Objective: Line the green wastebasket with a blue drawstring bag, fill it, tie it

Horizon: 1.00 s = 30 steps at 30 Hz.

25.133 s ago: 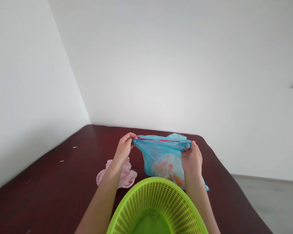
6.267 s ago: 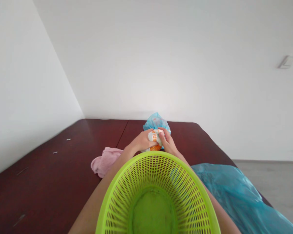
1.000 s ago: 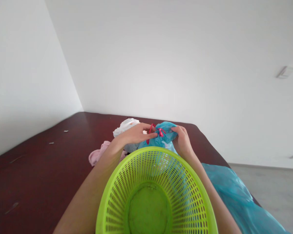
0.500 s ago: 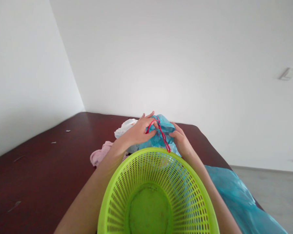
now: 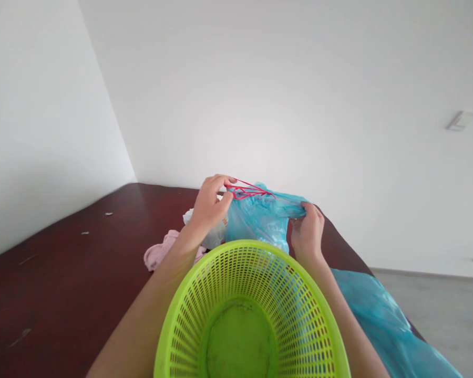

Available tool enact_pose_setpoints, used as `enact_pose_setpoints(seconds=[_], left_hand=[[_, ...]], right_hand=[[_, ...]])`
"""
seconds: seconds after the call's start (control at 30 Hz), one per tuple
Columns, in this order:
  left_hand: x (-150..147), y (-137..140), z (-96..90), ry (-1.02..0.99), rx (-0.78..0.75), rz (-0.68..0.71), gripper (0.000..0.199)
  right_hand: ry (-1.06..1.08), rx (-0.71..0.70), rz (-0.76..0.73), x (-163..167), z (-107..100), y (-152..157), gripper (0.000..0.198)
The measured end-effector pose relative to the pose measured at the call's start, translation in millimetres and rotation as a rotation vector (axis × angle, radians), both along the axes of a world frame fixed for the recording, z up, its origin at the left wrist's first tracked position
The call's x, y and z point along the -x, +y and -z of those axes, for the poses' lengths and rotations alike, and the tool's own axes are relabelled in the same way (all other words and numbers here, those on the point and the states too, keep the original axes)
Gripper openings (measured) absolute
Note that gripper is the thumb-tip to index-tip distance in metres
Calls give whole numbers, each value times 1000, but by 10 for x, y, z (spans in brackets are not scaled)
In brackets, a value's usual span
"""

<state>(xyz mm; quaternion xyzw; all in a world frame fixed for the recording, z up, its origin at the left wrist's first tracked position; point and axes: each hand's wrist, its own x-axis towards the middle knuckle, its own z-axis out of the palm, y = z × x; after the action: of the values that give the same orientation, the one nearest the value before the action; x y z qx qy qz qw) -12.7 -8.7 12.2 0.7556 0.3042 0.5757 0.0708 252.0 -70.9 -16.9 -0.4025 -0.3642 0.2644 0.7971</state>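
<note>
A translucent blue plastic bag [image 5: 256,223] stands behind the green basket, its top stretched sideways between my hands. My left hand [image 5: 213,202] pinches the bag's left edge together with a red drawstring [image 5: 254,191], which lies in loops across the mouth. At the other side my right hand [image 5: 309,226] is closed on the gathered right edge of the bag. The green perforated basket [image 5: 240,302] sits between my forearms, with nothing in it. Its rim hides the lower part of the blue bag.
A pink cloth [image 5: 163,251] and a white plastic bag [image 5: 215,236] lie by my left forearm on the dark red table [image 5: 82,283]. Another blue plastic sheet or bag [image 5: 378,310] hangs over the table's right edge. White walls [image 5: 279,89] stand behind and at left.
My hands have moved apart, the left to the left and the right to the right. The bag's top is now pulled wide, and the red drawstring has gone from dangling to stretched sideways.
</note>
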Motion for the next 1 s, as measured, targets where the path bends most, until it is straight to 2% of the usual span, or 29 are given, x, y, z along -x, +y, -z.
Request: enact_pose_setpoints(seconds=[0.1, 0.2, 0.3, 0.37, 0.43, 0.53, 0.63, 0.73, 0.83, 1.0], left_hand=[[-22, 39, 23, -175, 49, -35, 20], [13, 139, 61, -287, 289, 25, 34], [85, 229, 97, -117, 559, 248, 24], [108, 242, 124, 29, 635, 372, 37], [96, 213, 150, 154, 660, 440, 45], [34, 127, 169, 313, 705, 586, 46], [-43, 50, 165, 360, 746, 722, 46], [-132, 23, 166, 323, 663, 676, 41], [-219, 32, 181, 290, 543, 553, 32], [-245, 41, 180, 223, 506, 499, 36]], right_hand=[[189, 15, -48, 81, -2, 7, 39], [202, 13, -125, 112, 21, 35, 32], [121, -4, -195, 90, 56, 65, 23], [66, 3, -268, 86, 71, 68, 20], [26, 18, -327, 112, 71, 52, 19], [-17, 30, -401, 190, 46, 2, 19], [-56, 31, -513, 261, 21, -57, 21], [-115, 61, -551, 292, 16, -109, 29], [-234, 118, -496, 308, 17, -131, 42], [-397, 80, -454, 326, 21, -66, 36]])
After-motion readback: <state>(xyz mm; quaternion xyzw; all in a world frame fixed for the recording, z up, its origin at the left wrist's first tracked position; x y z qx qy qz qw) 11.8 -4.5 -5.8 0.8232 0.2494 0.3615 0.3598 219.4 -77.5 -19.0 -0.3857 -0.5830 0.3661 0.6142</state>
